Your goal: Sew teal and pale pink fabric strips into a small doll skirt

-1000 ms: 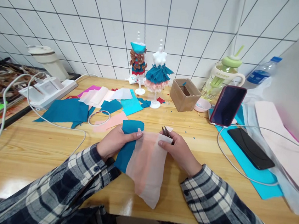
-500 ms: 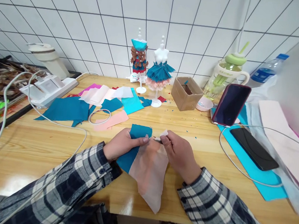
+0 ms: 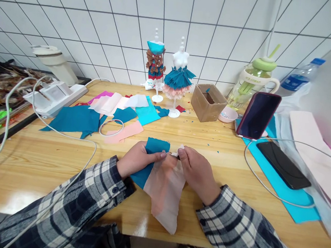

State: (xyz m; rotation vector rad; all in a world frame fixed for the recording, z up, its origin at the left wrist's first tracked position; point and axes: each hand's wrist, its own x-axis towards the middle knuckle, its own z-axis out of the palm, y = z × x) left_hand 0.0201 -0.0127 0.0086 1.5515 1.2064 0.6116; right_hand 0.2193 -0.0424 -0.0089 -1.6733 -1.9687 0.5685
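Observation:
Near the table's front, my left hand (image 3: 138, 158) pinches a folded teal piece (image 3: 157, 145) together with the edge of a sheer pale pink sheet (image 3: 167, 187). The sheet hangs down between my hands toward the table edge. At its upper right corner, my right hand (image 3: 197, 170) is closed, thumb against fingers, on a small white bit (image 3: 177, 153) and the sheet's top edge. Something dark and thin shows between the hands, too small to make out. Behind stand a doll form in a teal and pink skirt (image 3: 178, 80) and another with brown bows (image 3: 155, 61).
Fabric scraps (image 3: 71, 120) and a cable loop (image 3: 111, 127) lie at the left, beside a power strip (image 3: 57, 99). A cardboard box (image 3: 208, 103), small dish (image 3: 228, 115), green-lidded jug (image 3: 252, 84), upright phone (image 3: 258, 116) and flat phone (image 3: 284, 165) are at the right.
The right hand has shifted slightly, and the white bit between the hands looks more crumpled and lower. The left hand keeps its grip. The whole view has shifted a little.

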